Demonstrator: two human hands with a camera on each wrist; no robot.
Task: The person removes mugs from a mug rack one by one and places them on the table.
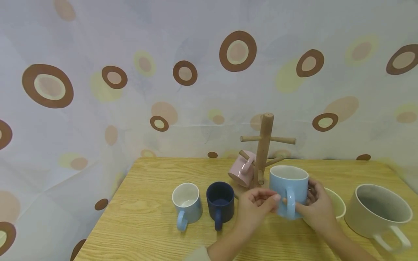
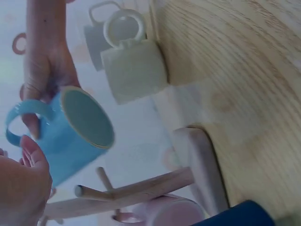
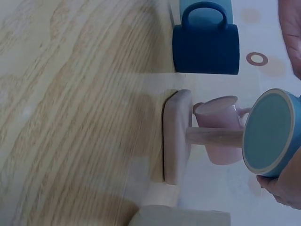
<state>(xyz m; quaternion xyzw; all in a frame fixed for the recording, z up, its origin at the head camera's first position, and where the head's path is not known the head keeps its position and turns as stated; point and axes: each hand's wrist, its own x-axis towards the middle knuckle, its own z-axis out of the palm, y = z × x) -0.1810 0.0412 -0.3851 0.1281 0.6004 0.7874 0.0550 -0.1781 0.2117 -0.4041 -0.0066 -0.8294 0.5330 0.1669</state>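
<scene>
My right hand [image 1: 318,208] holds a light blue mug [image 1: 281,185] above the table, with fingers around its far side and the thumb near its handle. The mug's pale base [image 3: 268,132] shows in the right wrist view. My left hand [image 1: 256,210] is at the mug's left, its fingers loosely bent and its fingertips close to the handle [image 2: 28,110]; whether they touch it is unclear. Just behind the mug stands a wooden mug tree [image 1: 265,134] with several pegs. A pink mug [image 1: 241,173] hangs tilted from a lower left peg.
On the wooden table [image 1: 137,210], a small light blue mug [image 1: 191,210] and a navy mug [image 1: 220,210] stand left of my hands. To the right are a pale green mug [image 1: 337,204], partly behind my right hand, and a large grey-white mug [image 1: 365,217]. A patterned curtain [image 1: 196,43] hangs behind.
</scene>
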